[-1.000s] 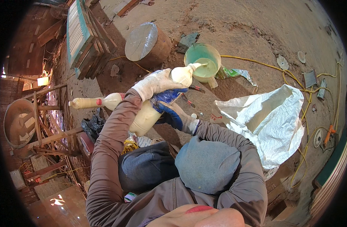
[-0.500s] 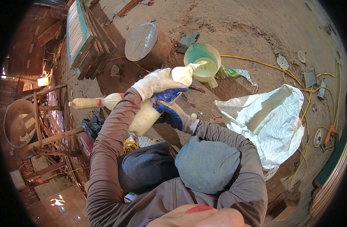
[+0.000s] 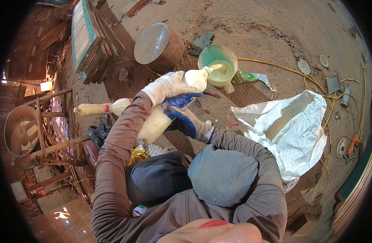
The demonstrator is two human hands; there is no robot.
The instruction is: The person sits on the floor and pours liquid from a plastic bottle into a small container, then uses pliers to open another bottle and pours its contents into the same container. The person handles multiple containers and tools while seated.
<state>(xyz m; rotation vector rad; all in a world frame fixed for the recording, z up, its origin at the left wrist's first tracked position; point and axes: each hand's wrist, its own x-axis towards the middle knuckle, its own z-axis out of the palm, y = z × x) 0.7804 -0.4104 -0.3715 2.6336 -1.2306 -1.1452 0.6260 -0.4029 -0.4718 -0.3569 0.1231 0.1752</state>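
Observation:
A large clear plastic bottle (image 3: pixel 154 124) of pale yellow liquid is tilted, its neck pointing up and right over a pale green plastic jug (image 3: pixel 206 54). A pale stream runs from its mouth into the jug, where some liquid lies at the bottom. My left hand (image 3: pixel 171 87), in a white and blue work glove, is wrapped round the bottle's upper middle. My right hand (image 3: pixel 194 125), gloved alike, presses its blue palm to the bottle's lower right side; its fingertips are partly hidden. Two more bottles of pale stuff, one red-capped bottle (image 3: pixel 119 107) and one slimmer bottle (image 3: pixel 92 109), lie left of my left forearm.
A white woven sack (image 3: pixel 295 133) lies open at the right. A round drum-like block (image 3: pixel 169 44) stands left of the jug. Red-handled pliers (image 3: pixel 202 106) lie near the bottle. A yellow cord (image 3: pixel 275 67) crosses the dirt floor. Stacked framed panels (image 3: pixel 90 44) stand at the upper left.
Both hands keep the bottle at almost the same tilt while liquid continues to run into the jug. Otherwise only a very slight shift of the view shows.

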